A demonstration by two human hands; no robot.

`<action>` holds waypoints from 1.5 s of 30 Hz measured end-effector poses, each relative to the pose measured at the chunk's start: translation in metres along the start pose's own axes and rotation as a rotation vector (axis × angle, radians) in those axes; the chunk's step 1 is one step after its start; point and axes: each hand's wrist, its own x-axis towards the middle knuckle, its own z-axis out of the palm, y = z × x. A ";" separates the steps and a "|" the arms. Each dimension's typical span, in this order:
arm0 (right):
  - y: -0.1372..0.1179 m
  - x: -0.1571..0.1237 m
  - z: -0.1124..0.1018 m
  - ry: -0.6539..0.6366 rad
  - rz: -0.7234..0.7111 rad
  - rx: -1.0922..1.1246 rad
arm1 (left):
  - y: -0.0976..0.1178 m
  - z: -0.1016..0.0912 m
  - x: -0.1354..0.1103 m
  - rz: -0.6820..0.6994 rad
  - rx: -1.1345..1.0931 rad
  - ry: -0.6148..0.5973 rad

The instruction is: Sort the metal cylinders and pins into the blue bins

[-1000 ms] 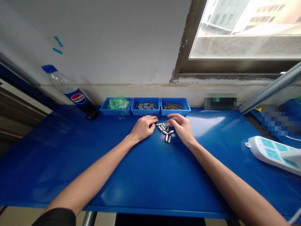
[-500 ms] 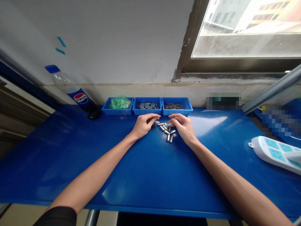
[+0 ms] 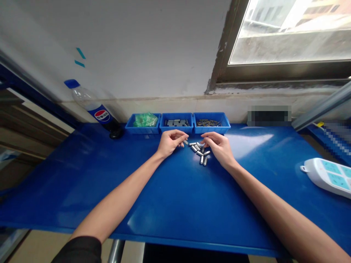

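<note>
Small shiny metal cylinders (image 3: 200, 152) lie in a loose pile on the blue table. My left hand (image 3: 169, 143) is at the pile's left, fingers pinched on a metal cylinder (image 3: 185, 142) whose end shows below the fingertips. On the other side, my right hand (image 3: 220, 147) has its thumb and fingers drawn together over the upper right of the pile. Whatever sits between those fingertips is too small and partly hidden. A narrow gap separates the two hands.
Behind the hands stand three blue bins: one with green plastic bags (image 3: 145, 119), one with metal cylinders (image 3: 177, 123), one with thin brass-coloured pieces (image 3: 208, 123). A cola bottle (image 3: 102, 114) is at back left. A white power strip (image 3: 327, 175) lies right on the table (image 3: 175, 204).
The whole scene has shifted rightward as the camera turned slightly left. The cylinder at my left fingertips is tilted differently. Both hands keep nearly the same places around the pile.
</note>
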 end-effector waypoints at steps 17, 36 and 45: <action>0.000 0.000 0.001 0.004 -0.001 0.007 | 0.008 0.006 -0.012 0.588 0.682 -0.072; 0.001 0.000 0.000 -0.023 -0.001 -0.029 | -0.004 0.008 -0.009 0.567 0.707 -0.375; 0.004 0.001 0.001 0.022 0.006 -0.044 | -0.002 0.005 -0.005 0.418 0.622 -0.146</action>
